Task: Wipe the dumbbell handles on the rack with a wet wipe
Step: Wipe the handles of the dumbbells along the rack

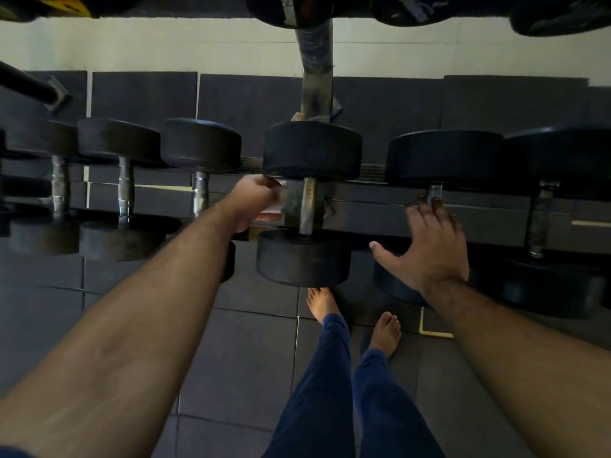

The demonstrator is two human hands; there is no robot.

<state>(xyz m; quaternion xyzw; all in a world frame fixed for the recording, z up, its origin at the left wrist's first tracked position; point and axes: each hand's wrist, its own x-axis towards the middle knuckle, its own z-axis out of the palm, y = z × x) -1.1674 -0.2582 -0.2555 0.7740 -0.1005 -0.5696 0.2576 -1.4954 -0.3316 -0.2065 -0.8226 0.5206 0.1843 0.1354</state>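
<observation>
The left hand is curled around a pale, crumpled wet wipe, holding it just beside the bare metal handle of the middle dumbbell, close enough that the cloth looks ready to meet the knurled grip, though I cannot tell whether it touches yet. The right hand is spread flat with fingers straight, grasping nothing; its fingertips reach the handle of the next dumbbell to the right, probably to brace the body or steady that weight while the other hand works. Both dumbbells lie across the rack with handles pointing toward the person, which leaves each grip open between its two black heads. More dumbbells sit in a row to the left, their steel handles equally exposed, and another lies further right. Below are dark floor mats and the person's bare feet.
</observation>
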